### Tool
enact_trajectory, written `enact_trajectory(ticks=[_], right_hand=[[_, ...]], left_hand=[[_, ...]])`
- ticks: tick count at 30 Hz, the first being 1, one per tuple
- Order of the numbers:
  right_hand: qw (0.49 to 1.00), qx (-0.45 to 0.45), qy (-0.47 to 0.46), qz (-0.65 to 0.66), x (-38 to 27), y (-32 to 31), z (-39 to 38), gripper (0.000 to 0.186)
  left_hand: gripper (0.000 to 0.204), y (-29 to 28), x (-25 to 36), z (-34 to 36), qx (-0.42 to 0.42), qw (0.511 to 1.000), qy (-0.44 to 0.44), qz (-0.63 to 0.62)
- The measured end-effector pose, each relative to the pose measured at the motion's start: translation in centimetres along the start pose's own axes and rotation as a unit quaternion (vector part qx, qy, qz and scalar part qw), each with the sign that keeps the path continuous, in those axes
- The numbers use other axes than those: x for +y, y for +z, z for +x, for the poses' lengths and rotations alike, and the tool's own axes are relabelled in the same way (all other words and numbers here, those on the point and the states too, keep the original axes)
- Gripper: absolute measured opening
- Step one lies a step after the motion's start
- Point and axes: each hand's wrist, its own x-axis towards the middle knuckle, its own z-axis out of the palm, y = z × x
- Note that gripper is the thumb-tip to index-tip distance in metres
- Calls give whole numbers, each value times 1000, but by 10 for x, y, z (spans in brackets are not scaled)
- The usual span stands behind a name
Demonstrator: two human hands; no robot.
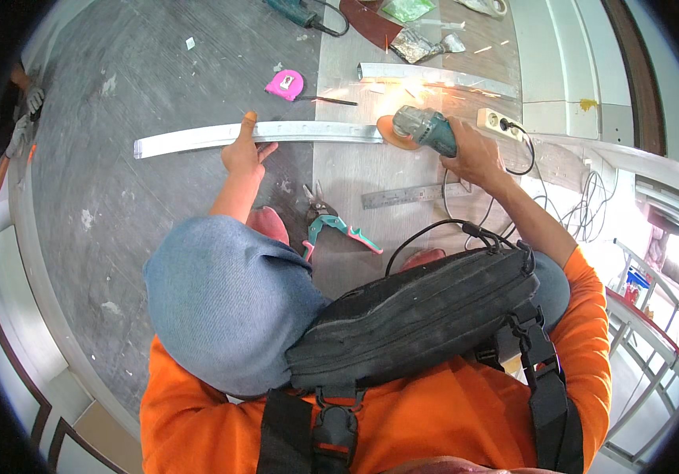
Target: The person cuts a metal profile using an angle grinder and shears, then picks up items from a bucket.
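My left hand (246, 148) grips a long galvanized metal profile (181, 141) lying crosswise over the floor. My right hand (466, 154) holds a teal angle grinder (432, 130), whose orange disc (395, 130) is at the profile's right end, with bright sparks spraying behind it. A second metal profile (474, 84) lies beyond the sparks. A pink tape measure (284, 83) sits above the held profile. Between my knees and hands are teal-and-pink tin snips (328, 219) and a steel ruler (403, 195).
A white power strip (488, 122) and loose cables (588, 205) lie at right, near a metal ladder (647, 332). Another power tool (292, 12), a brown pouch (371, 22) and bags lie at the back. At the far left edge are another person's gloved hands (20, 134).
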Motion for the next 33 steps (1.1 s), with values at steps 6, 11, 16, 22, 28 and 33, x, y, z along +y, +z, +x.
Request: enact_trajectory(ticks=[6,11,16,22,28,33], right_hand=[[999,30,-9,-18,-1,4,3,61],[998,37,-7,-42,16,18,4,66],[997,-12,72,20,12,7,5,69],[987,8,135,87,19,-10,-15,70],[981,0,164,105,26,-12,-27,69],[984,2,147,99,21,-16,-30,69]], left_hand=[[54,-3,2,7,3,1000,-8,6],[48,4,-2,1,-42,999,-6,-31],[54,-3,7,3,22,999,28,9],[69,7,21,-8,-9,996,83,10],[51,5,37,-9,-137,981,102,94],[39,13,40,-7,-95,987,83,99]])
